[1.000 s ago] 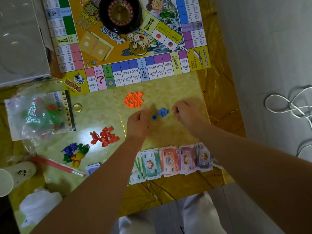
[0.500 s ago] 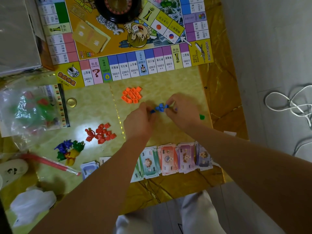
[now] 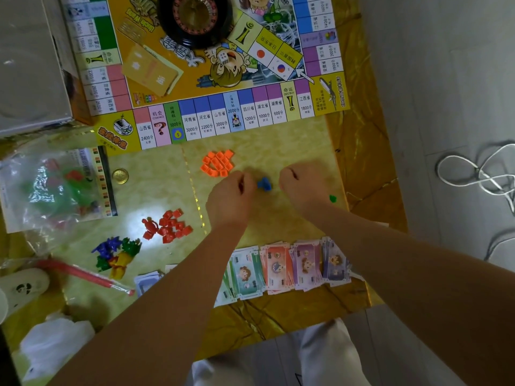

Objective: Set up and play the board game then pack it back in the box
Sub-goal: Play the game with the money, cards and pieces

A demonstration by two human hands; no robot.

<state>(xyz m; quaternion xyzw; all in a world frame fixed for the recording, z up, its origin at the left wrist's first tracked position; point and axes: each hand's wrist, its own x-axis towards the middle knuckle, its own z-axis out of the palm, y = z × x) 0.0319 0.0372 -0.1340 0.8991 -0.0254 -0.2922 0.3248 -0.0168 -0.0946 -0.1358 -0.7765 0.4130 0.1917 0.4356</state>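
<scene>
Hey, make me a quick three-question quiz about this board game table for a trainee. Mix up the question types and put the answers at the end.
1. True or false: the blue pieces lie on the table between the left hand and the right hand.
2. Which colour is the pile lying nearest the board? A red; B orange; C white.
3. Fill in: the lone piece just beside the right hand is coloured ____.

Key: 1 true; 2 B; 3 green.
</scene>
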